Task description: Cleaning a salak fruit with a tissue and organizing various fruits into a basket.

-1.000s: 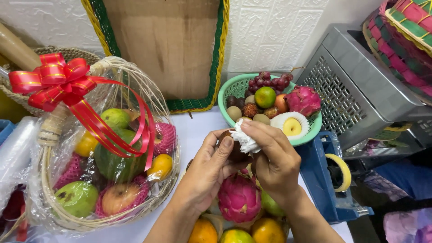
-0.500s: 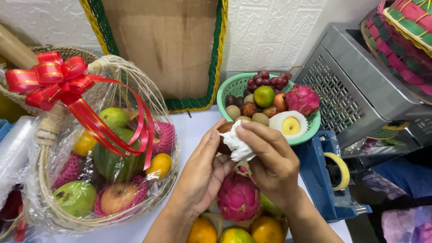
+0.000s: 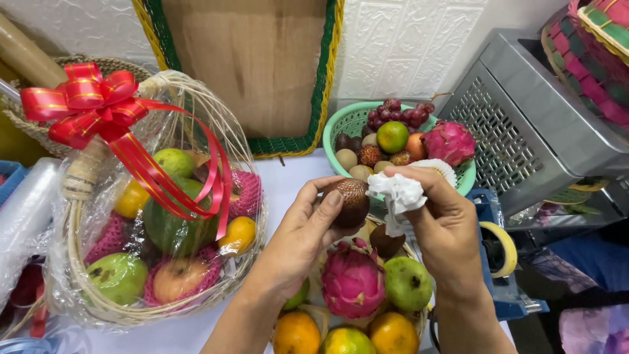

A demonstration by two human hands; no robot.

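The left hand (image 3: 303, 239) is closed around a brown scaly fruit (image 3: 349, 200), thumb on its near side and fingers curled behind it. The fruit's far side is hidden by those fingers. It is held above the table, its long axis running roughly up and down, with the narrower end tilted slightly toward the right.

Just beside it, the right hand (image 3: 445, 226) pinches a crumpled white tissue (image 3: 396, 195) between thumb and fingertips; the tissue's edge is close to the fruit, though whether they touch is hard to tell.

Below the hands, an open basket (image 3: 419, 321), cut off by the bottom edge, holds a pink dragon fruit (image 3: 352, 280), a green guava (image 3: 407, 283) and oranges (image 3: 296, 334). Behind sits a green plastic basket (image 3: 344, 126) of mixed fruit. To the left stands a wrapped gift basket (image 3: 151, 216) with a red bow (image 3: 85, 105). A blue tape dispenser (image 3: 493, 262) is partly hidden behind the right wrist.
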